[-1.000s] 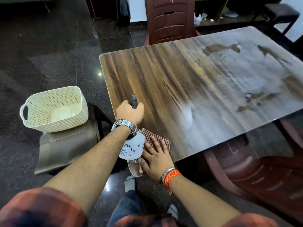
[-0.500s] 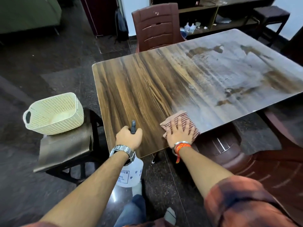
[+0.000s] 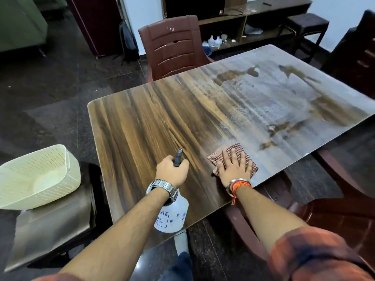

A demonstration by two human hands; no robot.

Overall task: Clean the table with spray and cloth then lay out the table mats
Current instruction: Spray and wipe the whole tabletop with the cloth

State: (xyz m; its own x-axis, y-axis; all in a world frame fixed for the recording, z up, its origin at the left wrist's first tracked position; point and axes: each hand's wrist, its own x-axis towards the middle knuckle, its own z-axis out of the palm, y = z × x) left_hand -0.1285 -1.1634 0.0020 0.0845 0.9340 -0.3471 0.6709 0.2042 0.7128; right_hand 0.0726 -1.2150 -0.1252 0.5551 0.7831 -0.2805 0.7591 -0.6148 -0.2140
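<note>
- The right hand [image 3: 233,169] has slid the checked cloth [image 3: 233,159] from the desk's [image 3: 142,122] near corner, rightward along the near edge and further in.
- The left hand [image 3: 172,172] has carried the spray bottle [image 3: 172,216] away from the cloth; the two hands now lie apart.

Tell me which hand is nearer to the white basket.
Left. The left hand, gripping the spray bottle, is on the side of the basket; the right hand lies further away, flat on the cloth.

The spray bottle [image 3: 172,217] label is partly covered by the left wrist. The table [image 3: 142,122] is cut off at the right edge. Small items on the far shelf [image 3: 253,17], perhaps bottles, cannot be identified.
</note>
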